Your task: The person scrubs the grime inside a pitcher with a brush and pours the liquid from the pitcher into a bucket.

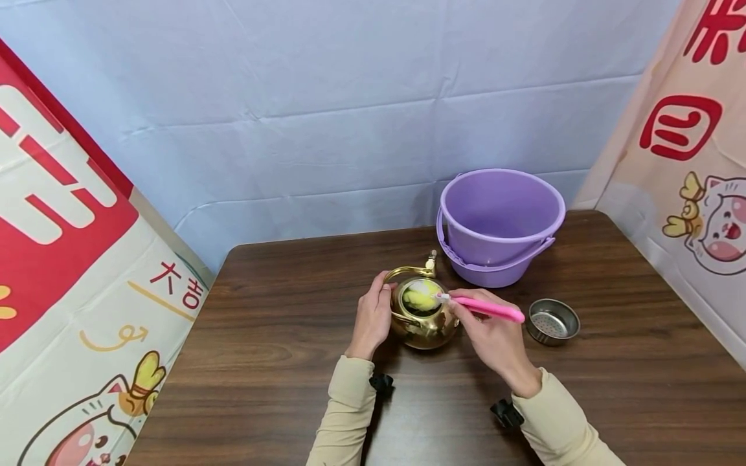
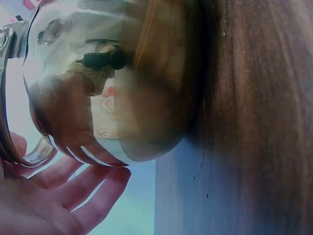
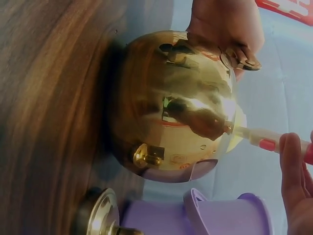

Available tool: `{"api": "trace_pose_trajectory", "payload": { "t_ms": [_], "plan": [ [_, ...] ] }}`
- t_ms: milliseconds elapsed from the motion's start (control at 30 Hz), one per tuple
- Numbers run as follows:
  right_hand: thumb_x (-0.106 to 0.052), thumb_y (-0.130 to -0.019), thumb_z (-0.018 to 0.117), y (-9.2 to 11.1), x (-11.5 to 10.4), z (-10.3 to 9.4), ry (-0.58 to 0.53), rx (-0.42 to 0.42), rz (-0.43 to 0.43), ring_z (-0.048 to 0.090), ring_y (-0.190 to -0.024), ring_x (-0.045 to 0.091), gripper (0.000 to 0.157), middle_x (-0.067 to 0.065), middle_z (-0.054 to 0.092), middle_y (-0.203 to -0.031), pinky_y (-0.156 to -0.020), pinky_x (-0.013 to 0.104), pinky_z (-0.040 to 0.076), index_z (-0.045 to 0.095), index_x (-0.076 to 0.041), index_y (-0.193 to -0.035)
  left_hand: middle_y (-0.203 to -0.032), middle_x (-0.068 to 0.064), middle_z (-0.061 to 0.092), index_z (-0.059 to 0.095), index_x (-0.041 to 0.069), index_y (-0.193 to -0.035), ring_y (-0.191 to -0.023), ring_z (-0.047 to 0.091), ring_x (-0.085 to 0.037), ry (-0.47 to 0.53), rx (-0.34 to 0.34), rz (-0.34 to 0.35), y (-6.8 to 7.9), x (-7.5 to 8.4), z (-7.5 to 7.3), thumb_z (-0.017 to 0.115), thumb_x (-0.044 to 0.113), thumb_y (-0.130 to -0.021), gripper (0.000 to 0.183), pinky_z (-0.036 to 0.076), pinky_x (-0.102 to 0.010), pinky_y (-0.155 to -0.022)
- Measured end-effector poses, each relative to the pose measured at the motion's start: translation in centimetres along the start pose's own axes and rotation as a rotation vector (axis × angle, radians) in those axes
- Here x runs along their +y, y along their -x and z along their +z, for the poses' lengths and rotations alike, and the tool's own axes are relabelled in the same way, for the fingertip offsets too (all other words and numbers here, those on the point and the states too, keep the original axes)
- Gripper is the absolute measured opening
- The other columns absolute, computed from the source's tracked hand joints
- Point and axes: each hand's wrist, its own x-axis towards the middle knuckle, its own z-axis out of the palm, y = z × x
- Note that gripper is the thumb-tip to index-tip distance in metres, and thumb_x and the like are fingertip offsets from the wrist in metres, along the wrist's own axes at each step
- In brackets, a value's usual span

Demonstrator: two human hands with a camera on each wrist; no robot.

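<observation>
A round, shiny gold kettle stands upright on the table, its top opening uncovered. My left hand holds it from the left; in the left wrist view the fingers lie curved along its side near the handle. My right hand pinches a brush with a pink handle. The yellow and white brush head is in the kettle's mouth. In the right wrist view, the brush's pale shaft enters the opening. The brush head's lower part is hidden inside.
A purple bucket stands behind the kettle to the right. A small metal strainer with a perforated bottom sits right of my right hand. The right wrist view shows a gold disc with a stem near the bucket. Cloth walls border the wooden table.
</observation>
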Motion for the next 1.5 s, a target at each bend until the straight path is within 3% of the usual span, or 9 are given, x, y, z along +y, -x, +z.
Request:
{"api": "trace_pose_trajectory", "payload": {
  "t_ms": [133, 233, 400, 667, 1000, 1133, 1500],
  "plan": [
    [-0.003, -0.084, 0.072, -0.4, 0.1, -0.2, -0.107, -0.024, 0.108, 0.066, -0.069, 0.001, 0.014, 0.012, 0.073, -0.08, -0.059, 0.015, 0.051, 0.074, -0.003, -0.098, -0.123, -0.004, 0.068, 0.048, 0.021, -0.141, -0.12, 0.059, -0.021, -0.006, -0.004, 0.019, 0.1, -0.1, 0.0, 0.029, 0.026, -0.106, 0.04, 0.046, -0.042, -0.094],
    [-0.001, -0.085, 0.071, -0.8, 0.3, -0.2, -0.166, -0.031, 0.125, 0.068, -0.067, 0.005, 0.015, 0.018, 0.072, -0.08, -0.057, 0.018, 0.052, 0.073, 0.0, -0.1, -0.123, -0.004, 0.068, 0.048, 0.021, -0.141, -0.121, 0.059, -0.022, -0.009, -0.004, 0.025, 0.1, -0.2, 0.0, 0.029, 0.026, -0.106, 0.04, 0.046, -0.043, -0.096],
    [-0.001, -0.086, 0.069, -1.5, 0.7, -0.4, -0.18, -0.054, 0.147, 0.068, -0.066, 0.006, 0.017, 0.02, 0.072, -0.084, -0.059, 0.022, 0.055, 0.071, 0.003, -0.102, -0.122, -0.004, 0.068, 0.048, 0.019, -0.142, -0.123, 0.058, -0.022, -0.006, 0.005, 0.008, 0.0, -0.1, 0.0, 0.031, 0.024, -0.105, 0.04, 0.045, -0.043, -0.101],
    [-0.012, -0.091, 0.067, -2.6, 1.1, -0.7, -0.185, -0.09, 0.254, 0.07, -0.067, 0.007, 0.022, 0.023, 0.072, -0.087, -0.063, 0.029, 0.058, 0.069, 0.003, -0.106, -0.121, -0.003, 0.069, 0.048, 0.021, -0.14, -0.122, 0.059, -0.022, -0.011, 0.02, -0.001, 0.0, -0.1, 0.2, 0.029, 0.026, -0.106, 0.04, 0.045, -0.043, -0.101],
    [-0.014, -0.092, 0.065, -3.8, 1.4, -0.8, -0.161, -0.127, 0.251, 0.067, -0.061, 0.007, 0.024, 0.023, 0.071, -0.08, -0.052, 0.025, 0.053, 0.068, 0.004, -0.107, -0.117, -0.003, 0.07, 0.051, 0.02, -0.137, -0.119, 0.061, -0.023, -0.004, 0.082, -0.012, 0.1, 0.3, 0.9, 0.029, 0.026, -0.105, 0.04, 0.046, -0.045, -0.099],
    [-0.015, -0.093, 0.064, -4.3, 1.4, -0.5, -0.143, -0.132, 0.247, 0.066, -0.062, 0.006, 0.023, 0.024, 0.07, -0.082, -0.055, 0.027, 0.055, 0.067, 0.004, -0.105, -0.118, -0.002, 0.07, 0.052, 0.02, -0.137, -0.12, 0.06, -0.023, 0.002, 0.086, -0.017, 0.1, 0.2, 0.9, 0.028, 0.027, -0.106, 0.04, 0.046, -0.045, -0.099],
    [-0.016, -0.092, 0.066, -5.6, 0.6, 0.7, -0.07, -0.088, 0.21, 0.063, -0.057, 0.01, 0.017, 0.017, 0.068, -0.072, -0.048, 0.022, 0.048, 0.066, 0.001, -0.095, -0.118, -0.004, 0.07, 0.054, 0.019, -0.134, -0.122, 0.058, -0.023, 0.035, 0.122, -0.017, 0.2, 0.4, 1.2, 0.029, 0.027, -0.106, 0.039, 0.045, -0.045, -0.101]
  ]
}}
